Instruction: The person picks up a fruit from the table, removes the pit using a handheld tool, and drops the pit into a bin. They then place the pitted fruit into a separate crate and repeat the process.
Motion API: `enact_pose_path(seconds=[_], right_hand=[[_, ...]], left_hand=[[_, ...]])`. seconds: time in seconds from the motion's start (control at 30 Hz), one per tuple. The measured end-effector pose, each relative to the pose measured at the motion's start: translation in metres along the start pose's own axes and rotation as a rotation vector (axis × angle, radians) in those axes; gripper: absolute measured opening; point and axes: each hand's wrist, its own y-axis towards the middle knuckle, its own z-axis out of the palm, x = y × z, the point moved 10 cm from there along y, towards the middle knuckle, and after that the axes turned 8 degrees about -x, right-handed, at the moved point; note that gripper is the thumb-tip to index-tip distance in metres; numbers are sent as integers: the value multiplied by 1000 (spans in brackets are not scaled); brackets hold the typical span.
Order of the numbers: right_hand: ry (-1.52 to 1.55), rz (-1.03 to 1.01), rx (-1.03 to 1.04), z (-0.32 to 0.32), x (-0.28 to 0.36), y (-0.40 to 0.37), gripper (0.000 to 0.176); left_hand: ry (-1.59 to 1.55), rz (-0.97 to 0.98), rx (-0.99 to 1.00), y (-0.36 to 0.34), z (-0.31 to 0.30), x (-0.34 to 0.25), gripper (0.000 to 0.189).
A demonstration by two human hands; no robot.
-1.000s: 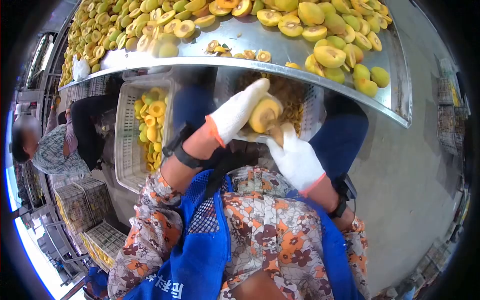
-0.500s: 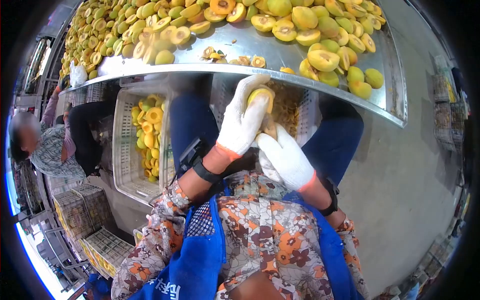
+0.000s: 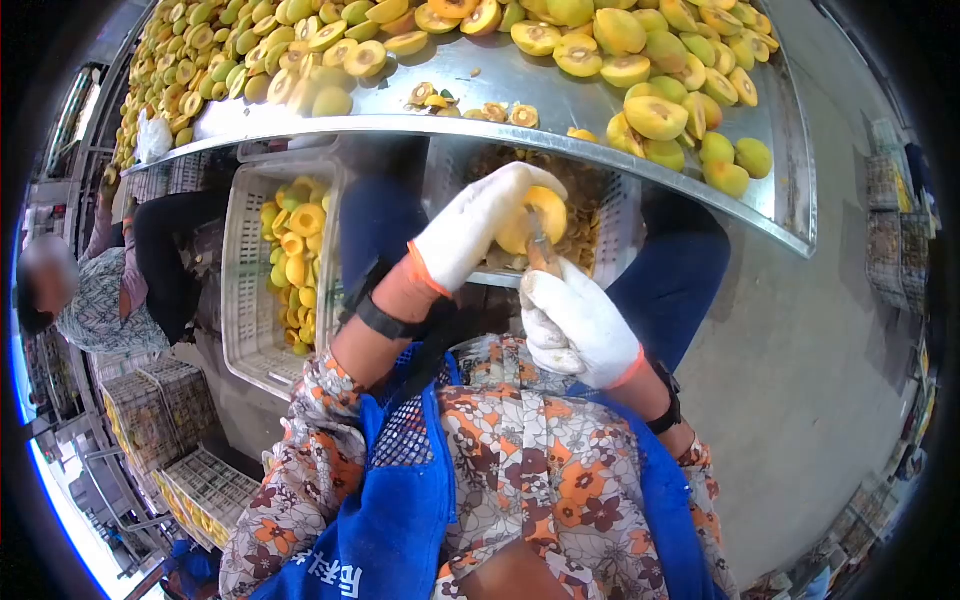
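Observation:
My left hand (image 3: 472, 228), in a white knitted glove, is wrapped around a yellow peach half (image 3: 553, 208). The cut face of the fruit is turned toward me. In my gloved right hand (image 3: 580, 325) is a small pitting tool (image 3: 541, 252) with a wooden handle. Its metal tip touches the middle of the cut face; the tip's exact shape is hard to make out. Both hands are over a white crate (image 3: 622, 235) between my knees, which holds brownish pit scraps (image 3: 582, 228).
A metal table (image 3: 400, 95) with a raised rim carries many peach halves (image 3: 655, 118) and a few scraps. Left of my leg, a white crate (image 3: 238, 275) holds hollowed yellow halves (image 3: 297, 268). A seated person (image 3: 115, 300) is at far left, near stacked crates (image 3: 160, 410).
My left hand has tilted the peach half so its cut face shows. The tool's tip now lies against the middle of that face. My right hand has shifted slightly down and right.

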Motion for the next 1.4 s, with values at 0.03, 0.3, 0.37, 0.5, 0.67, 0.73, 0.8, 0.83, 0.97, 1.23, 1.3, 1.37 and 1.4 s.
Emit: enact_pose_path(seconds=[0.03,0.3,0.37,0.5,0.67,0.73,0.8,0.83,0.97,1.23,1.3,1.37,1.4], right_hand=[[-34,-72,-39,-2,5,0,14],[183,166,122,10,-21,-7,20],[180,175,148,14,-20,-9,20],[350,224,254,13,-21,-8,25],[352,242,284,12,-23,-5,28],[370,242,240,10,-24,-4,25],[357,226,233,12,-25,-4,25],[342,214,230,14,-24,-2,25],[298,178,174,14,-24,2,22],[134,114,148,17,-9,7,21],[127,131,181,23,-10,7,21],[137,169,195,31,-12,7,20],[126,171,229,36,-11,8,15]], left_hand=[[-3,-2,4,0,6,5,49],[239,177,-187,-11,-1,8,45],[293,339,-276,-18,-4,-9,45],[149,109,-94,2,-2,22,50],[192,250,-117,-1,-1,7,47],[101,-15,101,5,6,24,43],[108,14,116,7,5,26,44],[116,44,126,8,4,24,45],[168,33,188,13,5,23,51],[-508,-104,-285,0,-6,40,62],[-570,-101,-264,-7,-11,35,58],[-537,-107,-342,-15,-22,31,56],[-553,-106,-357,-16,-26,31,56]])
